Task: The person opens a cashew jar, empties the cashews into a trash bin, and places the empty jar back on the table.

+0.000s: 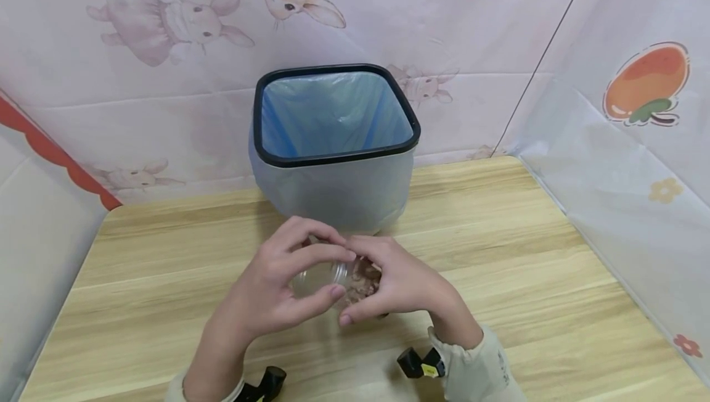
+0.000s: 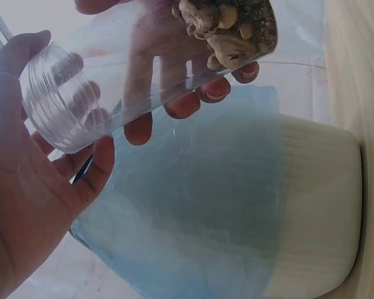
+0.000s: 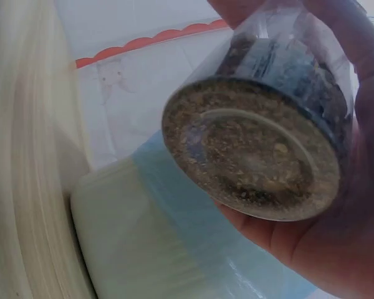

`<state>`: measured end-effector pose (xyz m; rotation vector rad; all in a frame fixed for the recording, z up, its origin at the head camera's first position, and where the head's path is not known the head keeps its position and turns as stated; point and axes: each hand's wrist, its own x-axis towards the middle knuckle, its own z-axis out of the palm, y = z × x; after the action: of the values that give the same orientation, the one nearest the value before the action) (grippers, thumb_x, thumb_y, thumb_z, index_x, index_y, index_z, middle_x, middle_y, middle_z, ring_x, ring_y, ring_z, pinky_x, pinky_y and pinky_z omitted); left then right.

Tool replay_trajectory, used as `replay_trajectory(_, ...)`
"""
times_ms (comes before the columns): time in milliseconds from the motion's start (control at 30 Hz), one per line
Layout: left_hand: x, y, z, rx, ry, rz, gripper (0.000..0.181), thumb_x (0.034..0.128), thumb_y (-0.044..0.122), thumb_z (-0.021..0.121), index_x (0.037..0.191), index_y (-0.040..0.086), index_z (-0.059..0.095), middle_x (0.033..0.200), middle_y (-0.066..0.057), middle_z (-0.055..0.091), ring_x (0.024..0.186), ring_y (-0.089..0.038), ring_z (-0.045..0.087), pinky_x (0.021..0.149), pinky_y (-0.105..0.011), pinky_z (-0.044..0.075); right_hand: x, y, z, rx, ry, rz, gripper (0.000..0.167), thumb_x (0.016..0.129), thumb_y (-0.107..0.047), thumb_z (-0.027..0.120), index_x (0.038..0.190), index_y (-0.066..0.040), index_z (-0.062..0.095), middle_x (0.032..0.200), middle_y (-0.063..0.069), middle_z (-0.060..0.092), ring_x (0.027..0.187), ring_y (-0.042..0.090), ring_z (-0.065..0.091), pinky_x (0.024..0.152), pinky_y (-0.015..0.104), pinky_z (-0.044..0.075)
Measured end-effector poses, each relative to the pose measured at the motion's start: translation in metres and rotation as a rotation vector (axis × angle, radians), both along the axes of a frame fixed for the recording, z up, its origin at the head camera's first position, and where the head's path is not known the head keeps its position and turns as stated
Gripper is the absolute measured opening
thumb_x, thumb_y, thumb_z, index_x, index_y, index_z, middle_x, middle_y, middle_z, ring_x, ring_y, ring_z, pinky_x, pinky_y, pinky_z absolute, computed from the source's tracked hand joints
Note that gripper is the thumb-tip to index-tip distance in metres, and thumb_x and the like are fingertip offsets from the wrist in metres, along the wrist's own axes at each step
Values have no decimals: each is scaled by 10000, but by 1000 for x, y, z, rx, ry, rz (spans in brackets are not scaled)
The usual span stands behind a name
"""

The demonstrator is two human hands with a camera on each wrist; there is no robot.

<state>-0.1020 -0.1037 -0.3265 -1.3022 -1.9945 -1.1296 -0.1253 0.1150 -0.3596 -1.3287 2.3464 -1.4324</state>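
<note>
Soft, even light fills the head view, leaving faint shadows on a pale wood-grain tabletop [image 1: 554,248] beside a black-rimmed pale plastic bin [image 1: 337,158]. Highlights streak a clear cylindrical plastic jar [image 2: 115,75] in the left wrist view, whose upper-left corner is bleached; haze softens the right wrist view.
</note>
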Motion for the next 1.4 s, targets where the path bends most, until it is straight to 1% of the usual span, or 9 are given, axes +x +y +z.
replay_trajectory(133,0,1,-1,10,8,23,241,958,329,647,1095,151,733,1102,-40,646,1018,-201,561,890,-260,444,1,0,2,6,8,-16,717,674,-430,905,1300,-328,570,1141,-155,643,979,95,607,825,283,524)
replay_trajectory(300,-1,-1,-2,-7,-28,129,232,950,333,660,1065,145,734,1079,-3,645,964,-169,552,837,-259,443,5,-7,-1,22,81,-154,661,657,-501,907,1212,-298,610,980,-137,598,854,91,553,720,243,483)
replay_trajectory(500,-2,-5,-5,-32,-90,255,191,915,288,687,1055,165,728,1058,38,634,938,-157,555,791,-279,436,8,-18,-3,43,188,-296,753,641,-538,903,1270,-225,632,1041,-156,599,867,66,544,727,222,470)
replay_trajectory(733,0,-8,-4,-72,-151,302,260,909,369,711,1114,209,724,1121,60,631,994,-142,558,812,-305,445,9,-20,-6,49,195,-314,797,664,-549,886,1335,-228,599,1065,-112,615,871,86,537,717,227,460)
replay_trajectory(833,1,-9,-1,-82,-150,268,376,926,496,665,1192,234,709,1202,44,625,1085,-154,547,871,-336,450,8,-15,-5,43,142,-275,805,662,-535,892,1346,-248,580,1036,-116,598,867,87,544,717,235,475)
replay_trajectory(900,2,-9,0,-76,-137,202,433,939,545,621,1226,230,697,1247,20,616,1138,-172,532,910,-350,450,7,-12,-5,25,72,-213,784,661,-492,907,1340,-281,578,1037,-134,596,884,96,567,731,252,500)
replay_trajectory(1100,7,-1,3,-25,-56,-24,290,946,366,682,1165,179,711,1178,-29,635,1099,-195,539,930,-291,445,3,-3,-4,-59,-119,54,692,691,-328,908,1297,-292,576,1104,-77,655,944,122,622,810,301,543)
replay_trajectory(1233,8,3,5,4,-17,-34,246,946,332,685,1118,159,717,1130,-34,643,1057,-195,550,916,-275,441,2,-2,-3,-79,-125,120,617,709,-310,895,1240,-257,586,1093,-45,659,972,122,615,863,314,531)
replay_trajectory(1400,8,4,5,7,-13,13,215,920,277,712,1091,148,723,1104,-15,657,1037,-188,561,910,-269,441,4,-3,-2,-69,-126,61,615,688,-322,911,1216,-287,598,1052,-80,652,929,115,618,800,296,539)
